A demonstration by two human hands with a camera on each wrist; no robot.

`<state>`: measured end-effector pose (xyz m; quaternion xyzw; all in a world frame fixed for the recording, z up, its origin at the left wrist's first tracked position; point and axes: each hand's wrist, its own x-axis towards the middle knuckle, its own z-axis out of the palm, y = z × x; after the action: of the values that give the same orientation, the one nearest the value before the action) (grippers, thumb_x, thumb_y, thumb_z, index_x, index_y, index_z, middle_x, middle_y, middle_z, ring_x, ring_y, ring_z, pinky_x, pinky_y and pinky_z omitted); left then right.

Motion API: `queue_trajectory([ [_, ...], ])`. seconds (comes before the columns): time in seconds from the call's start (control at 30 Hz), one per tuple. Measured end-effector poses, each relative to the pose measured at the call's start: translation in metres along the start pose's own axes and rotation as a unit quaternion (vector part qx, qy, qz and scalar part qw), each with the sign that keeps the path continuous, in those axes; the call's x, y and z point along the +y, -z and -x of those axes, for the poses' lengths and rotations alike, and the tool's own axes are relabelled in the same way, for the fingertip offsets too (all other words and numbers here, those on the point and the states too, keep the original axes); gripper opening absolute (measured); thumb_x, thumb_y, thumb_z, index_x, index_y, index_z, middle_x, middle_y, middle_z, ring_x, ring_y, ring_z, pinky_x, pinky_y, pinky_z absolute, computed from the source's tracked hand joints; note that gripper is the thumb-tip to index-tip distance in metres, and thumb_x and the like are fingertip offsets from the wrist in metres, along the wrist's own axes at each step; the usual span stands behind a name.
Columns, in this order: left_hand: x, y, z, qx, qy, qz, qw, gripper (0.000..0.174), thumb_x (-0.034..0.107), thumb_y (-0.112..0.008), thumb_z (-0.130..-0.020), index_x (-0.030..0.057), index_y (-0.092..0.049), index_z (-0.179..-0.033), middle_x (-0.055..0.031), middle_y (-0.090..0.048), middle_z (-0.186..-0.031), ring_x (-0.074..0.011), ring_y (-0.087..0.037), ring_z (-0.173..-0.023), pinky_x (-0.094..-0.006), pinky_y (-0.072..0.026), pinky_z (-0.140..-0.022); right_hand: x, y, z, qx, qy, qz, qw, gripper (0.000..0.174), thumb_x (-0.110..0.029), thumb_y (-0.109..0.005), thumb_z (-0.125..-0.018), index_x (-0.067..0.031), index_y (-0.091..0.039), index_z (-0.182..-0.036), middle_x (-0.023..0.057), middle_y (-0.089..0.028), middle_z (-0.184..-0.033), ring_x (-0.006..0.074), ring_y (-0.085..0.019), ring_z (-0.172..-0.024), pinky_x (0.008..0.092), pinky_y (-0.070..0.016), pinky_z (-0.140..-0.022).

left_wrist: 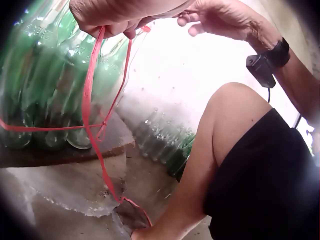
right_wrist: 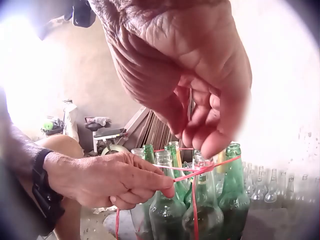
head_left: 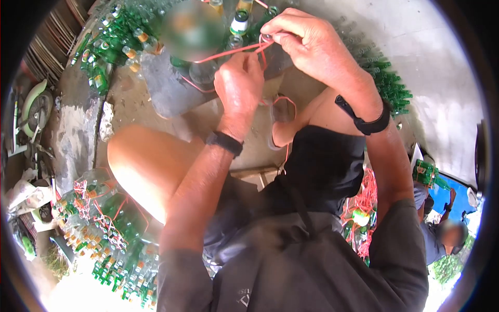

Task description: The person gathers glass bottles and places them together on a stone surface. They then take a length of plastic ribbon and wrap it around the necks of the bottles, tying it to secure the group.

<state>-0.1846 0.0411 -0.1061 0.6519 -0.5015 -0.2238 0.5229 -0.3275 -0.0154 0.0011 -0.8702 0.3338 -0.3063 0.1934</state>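
A bundle of green and clear glass bottles (right_wrist: 207, 215) stands upright, bound with red plastic string (left_wrist: 90, 95). My left hand (head_left: 239, 80) pinches the string beside the bottle necks and draws it out in a taut line, seen also in the right wrist view. The strands cross at the neck of a clear bottle (right_wrist: 202, 165). My right hand (head_left: 312, 44) is over this bottle, fingers bent and fingertips right at its mouth. I cannot tell whether they pinch a strand. Lower down, a band of string circles the bottles in the left wrist view.
The bundle stands on a grey board (head_left: 169, 99) between my knees. Many green bottles (head_left: 104, 49) stand or lie at the far left, and more (head_left: 387, 83) line the right. String-tied bottles (head_left: 99, 208) lie behind my left leg. Another person (head_left: 442, 239) is at the lower right.
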Motion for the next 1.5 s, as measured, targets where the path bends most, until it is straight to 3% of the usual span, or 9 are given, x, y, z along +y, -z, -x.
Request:
queue_trajectory([
  [0.13, 0.0, 0.001, 0.002, 0.024, 0.013, -0.025, 0.999, 0.022, 0.022, -0.073, -0.091, 0.0002, -0.076, -0.088, -0.0165, -0.069, -0.068, -0.0286, -0.07, -0.061, -0.0397, -0.0533, -0.063, 0.0, -0.005, -0.03, 0.032, 0.129, 0.1, 0.986, 0.019, 0.006, -0.059, -0.082, -0.0044, -0.071, -0.094, 0.0097, -0.066, -0.091, 0.0326, -0.065, -0.089, 0.0425, -0.0545, -0.08],
  [0.27, 0.001, 0.003, 0.003, 0.014, 0.028, -0.049, 0.998, 0.023, 0.025, -0.072, -0.09, 0.0025, -0.076, -0.087, -0.0146, -0.069, -0.067, -0.0344, -0.07, -0.064, -0.0412, -0.0544, -0.065, 0.016, -0.01, -0.047, -0.123, 0.134, 0.151, 0.972, 0.018, 0.001, -0.059, -0.08, -0.0056, -0.07, -0.093, 0.0109, -0.069, -0.09, 0.0341, -0.066, -0.093, 0.0471, -0.0525, -0.078],
  [0.43, -0.003, 0.004, 0.003, 0.033, 0.051, -0.066, 0.996, 0.029, 0.032, -0.075, -0.088, 0.003, -0.077, -0.084, -0.0141, -0.071, -0.069, -0.0348, -0.071, -0.066, -0.042, -0.0556, -0.068, 0.022, -0.017, -0.061, -0.314, -0.058, 0.12, 0.94, 0.008, 0.002, -0.059, -0.087, 0.0012, -0.064, -0.092, 0.0161, -0.067, -0.08, 0.0376, -0.065, -0.079, 0.0465, -0.0496, -0.074],
  [0.83, -0.001, 0.005, 0.002, 0.042, 0.108, -0.042, 0.992, 0.036, 0.039, -0.075, -0.089, 0.0038, -0.076, -0.079, -0.0147, -0.072, -0.068, -0.0356, -0.072, -0.068, -0.0438, -0.0558, -0.068, 0.045, -0.028, -0.08, -0.47, -0.124, 0.011, 0.874, 0.021, -0.016, -0.06, -0.087, 0.0028, -0.068, -0.087, 0.0187, -0.064, -0.08, 0.0291, -0.062, -0.078, 0.0429, -0.0466, -0.073],
  [0.93, -0.002, 0.0, 0.007, 0.052, 0.109, -0.037, 0.992, 0.033, 0.036, -0.073, -0.091, 0.0047, -0.074, -0.079, -0.0136, -0.071, -0.067, -0.0369, -0.071, -0.066, -0.0458, -0.0553, -0.065, 0.034, -0.025, -0.084, -0.498, -0.091, 0.074, 0.859, 0.017, -0.002, -0.051, -0.089, 0.0062, -0.065, -0.085, 0.0177, -0.071, -0.087, 0.0265, -0.066, -0.082, 0.0397, -0.0516, -0.08],
  [1.2, -0.001, 0.001, 0.015, 0.034, 0.15, 0.042, 0.987, 0.034, 0.033, -0.069, -0.096, 0.0008, -0.072, -0.085, -0.0148, -0.069, -0.067, -0.0323, -0.069, -0.063, -0.0432, -0.0535, -0.064, 0.045, -0.024, -0.052, -0.316, -0.067, 0.008, 0.946, 0.015, 0.004, -0.053, -0.086, 0.0062, -0.066, -0.093, 0.0196, -0.068, -0.087, 0.0317, -0.066, -0.083, 0.0427, -0.0515, -0.077],
  [1.23, -0.001, 0.002, 0.015, 0.037, 0.15, 0.059, 0.986, 0.035, 0.031, -0.068, -0.096, -0.0023, -0.071, -0.086, -0.011, -0.065, -0.065, -0.0211, -0.062, -0.062, -0.038, -0.0516, -0.063, 0.044, -0.023, -0.051, -0.298, -0.039, 0.007, 0.954, 0.017, 0.004, -0.053, -0.086, 0.0058, -0.066, -0.096, 0.0194, -0.066, -0.088, 0.0336, -0.066, -0.084, 0.0438, -0.0514, -0.078],
  [1.27, -0.001, 0.002, 0.014, 0.039, 0.151, 0.076, 0.985, 0.035, 0.028, -0.068, -0.096, -0.0054, -0.071, -0.086, -0.0071, -0.062, -0.062, -0.0098, -0.054, -0.062, -0.0328, -0.0498, -0.062, 0.043, -0.021, -0.05, -0.298, -0.039, 0.008, 0.954, 0.017, 0.004, -0.053, -0.086, 0.0058, -0.066, -0.096, 0.0194, -0.066, -0.088, 0.0336, -0.066, -0.084, 0.0438, -0.0514, -0.078],
  [1.5, 0.001, 0.005, 0.014, 0.054, 0.153, 0.136, 0.977, 0.033, 0.025, -0.067, -0.097, -0.006, -0.071, -0.087, -0.0032, -0.06, -0.061, -0.0077, -0.051, -0.06, -0.0309, -0.048, -0.059, 0.033, -0.013, -0.047, -0.259, 0.135, 0.22, 0.931, 0.013, -0.002, -0.061, -0.084, 0.0033, -0.069, -0.093, 0.0162, -0.065, -0.09, 0.0339, -0.064, -0.092, 0.0439, -0.0539, -0.082],
])
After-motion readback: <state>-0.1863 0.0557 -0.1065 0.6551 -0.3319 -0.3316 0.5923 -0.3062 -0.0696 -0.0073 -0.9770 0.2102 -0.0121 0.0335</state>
